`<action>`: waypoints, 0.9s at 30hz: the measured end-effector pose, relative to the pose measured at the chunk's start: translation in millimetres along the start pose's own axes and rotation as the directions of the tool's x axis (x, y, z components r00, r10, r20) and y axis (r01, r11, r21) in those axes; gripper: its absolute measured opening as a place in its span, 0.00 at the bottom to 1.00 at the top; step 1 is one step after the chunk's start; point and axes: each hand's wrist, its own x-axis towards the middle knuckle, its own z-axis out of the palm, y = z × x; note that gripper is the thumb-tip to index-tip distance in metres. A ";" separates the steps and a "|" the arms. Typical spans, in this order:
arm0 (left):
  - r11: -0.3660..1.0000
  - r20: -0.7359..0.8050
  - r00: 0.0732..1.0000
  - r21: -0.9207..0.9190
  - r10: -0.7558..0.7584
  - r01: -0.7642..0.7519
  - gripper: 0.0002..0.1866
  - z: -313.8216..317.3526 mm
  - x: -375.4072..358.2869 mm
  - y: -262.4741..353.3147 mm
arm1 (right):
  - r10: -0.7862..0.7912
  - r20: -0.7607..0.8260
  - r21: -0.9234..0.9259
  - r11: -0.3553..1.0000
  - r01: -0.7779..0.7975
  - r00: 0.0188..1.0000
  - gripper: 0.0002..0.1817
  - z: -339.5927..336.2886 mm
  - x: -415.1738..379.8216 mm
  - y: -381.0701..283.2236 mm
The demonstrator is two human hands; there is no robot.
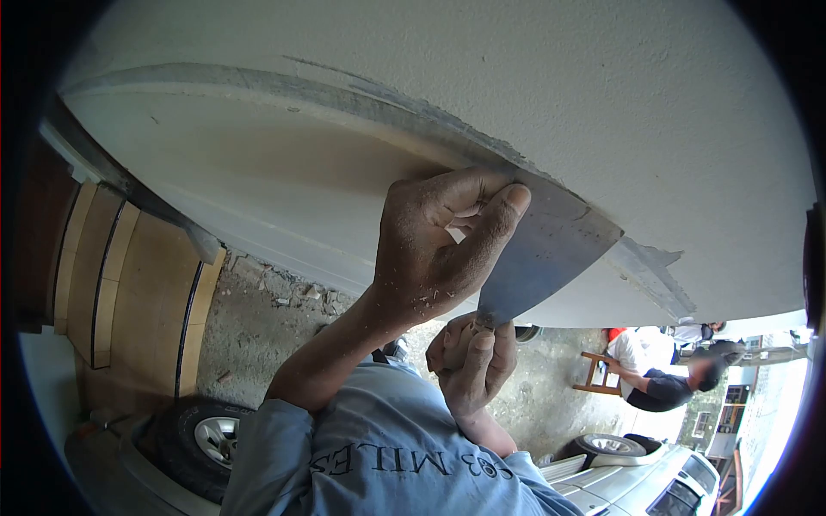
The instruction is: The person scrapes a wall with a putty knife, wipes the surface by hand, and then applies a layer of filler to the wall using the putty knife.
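A wide metal putty knife (551,245) lies with its broad blade edge against a pale, rough-textured surface (654,112). My right hand (473,361) is closed around its handle, which the fingers mostly hide. Higher up, my left hand (447,232) grips the blade's left corner, thumb on the near face and fingertips partly out of sight behind it. Pale dust or specks cling to the left hand and wrist. Beside the blade runs a curved grey band (258,86) with ragged edges, and a grey smear (658,275) shows past its right corner.
Tiled steps (146,284) stand at left, with rubble (292,292) on the concrete ground. A car wheel (211,439) is at lower left, and a silver vehicle (637,482) at lower right. A person in a dark top (667,391) is near a wooden frame (594,374).
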 end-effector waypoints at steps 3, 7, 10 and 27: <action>1.000 -0.023 1.000 0.004 0.010 -0.010 0.13 -0.9 1.5 0.6 | 0.008 -0.011 -0.008 1.000 -0.008 1.000 0.17 2.9 1.1 0.1; 0.998 0.013 1.000 0.053 0.017 -0.017 0.14 -1.9 4.4 3.7 | 0.005 0.005 0.010 1.000 -0.006 1.000 0.18 0.5 4.0 -2.1; 0.999 0.073 0.997 0.044 0.008 -0.012 0.13 -4.0 3.0 2.9 | -0.010 0.006 0.011 1.000 0.010 1.000 0.18 0.9 3.9 -1.6; 0.999 0.019 0.999 0.011 0.048 -0.048 0.14 0.9 4.2 -0.3 | 0.001 -0.030 0.026 1.000 0.000 1.000 0.15 2.8 -0.2 -3.9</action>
